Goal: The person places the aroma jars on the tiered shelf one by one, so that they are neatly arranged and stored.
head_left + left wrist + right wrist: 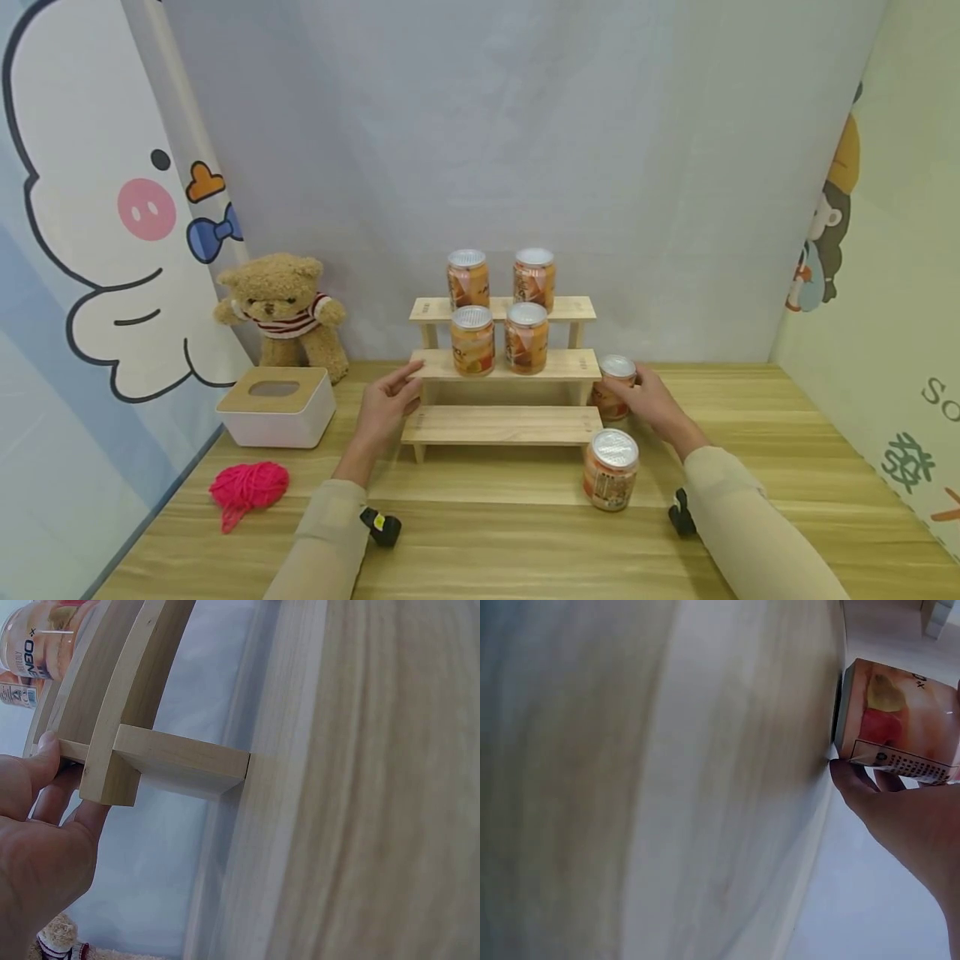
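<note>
A three-tier wooden display stand [502, 425] is in the middle of the table. My left hand [386, 408] grips the left end of its middle tier, fingers around the board's edge; the left wrist view shows this hand [52, 832] close up. With my right hand [656, 404] I hold an orange-labelled can [611, 404] with a silver lid, at the stand's right side. In the right wrist view the can [904, 724] is upright, its base close to the tabletop; whether it touches is unclear. Another can [611, 475] stands in front of it, near the bottom tier's right end.
Two cans [534, 283] stand on the top tier and two more [527, 342] on the middle tier. Left of the stand are a teddy bear [281, 312], a tissue box [288, 417] and pink yarn [250, 485]. A grey curtain [675, 208] hangs behind.
</note>
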`<state>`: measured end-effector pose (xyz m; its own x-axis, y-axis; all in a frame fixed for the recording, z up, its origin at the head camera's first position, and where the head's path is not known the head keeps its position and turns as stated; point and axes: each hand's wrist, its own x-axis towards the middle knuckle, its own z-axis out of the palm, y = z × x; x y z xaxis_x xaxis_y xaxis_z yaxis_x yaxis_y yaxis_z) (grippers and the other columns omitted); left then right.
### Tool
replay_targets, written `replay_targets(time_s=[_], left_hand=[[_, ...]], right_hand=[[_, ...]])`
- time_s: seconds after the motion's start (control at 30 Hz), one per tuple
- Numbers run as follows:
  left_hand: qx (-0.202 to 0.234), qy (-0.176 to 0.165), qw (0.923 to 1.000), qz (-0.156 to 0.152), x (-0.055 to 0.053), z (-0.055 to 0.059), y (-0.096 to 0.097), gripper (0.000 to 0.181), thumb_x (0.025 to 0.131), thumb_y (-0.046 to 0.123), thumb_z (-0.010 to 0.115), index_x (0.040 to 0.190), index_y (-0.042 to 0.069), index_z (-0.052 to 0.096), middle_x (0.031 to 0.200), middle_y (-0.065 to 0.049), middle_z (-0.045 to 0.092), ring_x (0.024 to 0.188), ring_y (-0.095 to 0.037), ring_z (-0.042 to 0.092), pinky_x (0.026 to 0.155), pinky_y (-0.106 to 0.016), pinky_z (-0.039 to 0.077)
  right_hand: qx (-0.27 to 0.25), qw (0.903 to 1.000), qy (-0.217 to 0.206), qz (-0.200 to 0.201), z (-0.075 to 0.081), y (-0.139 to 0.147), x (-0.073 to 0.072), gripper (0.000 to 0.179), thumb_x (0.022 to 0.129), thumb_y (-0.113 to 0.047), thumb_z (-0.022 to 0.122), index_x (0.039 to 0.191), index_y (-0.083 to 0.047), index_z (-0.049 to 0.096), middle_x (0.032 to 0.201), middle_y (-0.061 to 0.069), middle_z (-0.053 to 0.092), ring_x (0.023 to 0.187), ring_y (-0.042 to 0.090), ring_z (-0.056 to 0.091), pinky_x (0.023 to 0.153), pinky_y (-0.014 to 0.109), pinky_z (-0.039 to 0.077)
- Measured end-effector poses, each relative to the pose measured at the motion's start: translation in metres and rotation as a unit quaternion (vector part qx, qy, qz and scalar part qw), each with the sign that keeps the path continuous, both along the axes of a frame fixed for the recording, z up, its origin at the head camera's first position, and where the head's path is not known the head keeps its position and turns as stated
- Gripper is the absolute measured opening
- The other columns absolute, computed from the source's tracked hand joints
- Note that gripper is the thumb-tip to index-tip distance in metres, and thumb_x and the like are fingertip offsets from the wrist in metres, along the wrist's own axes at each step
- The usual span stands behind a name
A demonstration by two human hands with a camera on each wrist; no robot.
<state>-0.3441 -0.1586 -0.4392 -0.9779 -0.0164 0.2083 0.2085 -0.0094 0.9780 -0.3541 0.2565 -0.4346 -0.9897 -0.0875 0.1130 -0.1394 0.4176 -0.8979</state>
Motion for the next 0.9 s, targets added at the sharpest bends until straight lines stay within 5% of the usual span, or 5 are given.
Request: replay_targets(time_s=[0.27, 0.53, 0.9], left_hand=[[0.002, -0.002, 1.0, 0.001, 0.001, 0.001, 0.001, 0.038, 0.1, 0.007, 0.062, 0.137, 0.001, 0.061, 0.101, -0.007, 0.068, 0.098, -0.02, 0.064, 0.089, -0.037, 0.055], [0.008, 0.0, 1.0, -0.004, 0.001, 0.0, 0.001, 0.037, 0.099, 0.006, 0.063, 0.136, 0.001, 0.061, 0.097, -0.008, 0.066, 0.087, -0.014, 0.061, 0.082, -0.03, 0.055], [0.018, 0.0, 0.9998, -0.001, 0.0, 0.0, 0.0, 0.037, 0.099, 0.007, 0.063, 0.136, 0.002, 0.062, 0.106, -0.017, 0.065, 0.104, -0.032, 0.063, 0.098, -0.052, 0.048]], right_hand=[[0.001, 0.9984, -0.001, -0.057, 0.0, 0.009, 0.003, 0.07, 0.095, -0.041, 0.069, 0.141, 0.007, 0.046, 0.128, 0.024, 0.056, 0.115, 0.033, 0.054, 0.095, 0.039, 0.047], [-0.037, 0.997, -0.012, -0.066, 0.021, 0.018, 0.02, 0.08, 0.098, -0.043, 0.064, 0.153, 0.003, 0.028, 0.136, 0.028, 0.047, 0.113, 0.033, 0.053, 0.081, 0.031, 0.054], [-0.036, 0.9971, 0.038, -0.056, 0.058, 0.028, 0.04, 0.075, 0.099, -0.041, 0.062, 0.154, -0.001, 0.031, 0.137, 0.026, 0.047, 0.109, 0.02, 0.052, 0.084, 0.029, 0.049]])
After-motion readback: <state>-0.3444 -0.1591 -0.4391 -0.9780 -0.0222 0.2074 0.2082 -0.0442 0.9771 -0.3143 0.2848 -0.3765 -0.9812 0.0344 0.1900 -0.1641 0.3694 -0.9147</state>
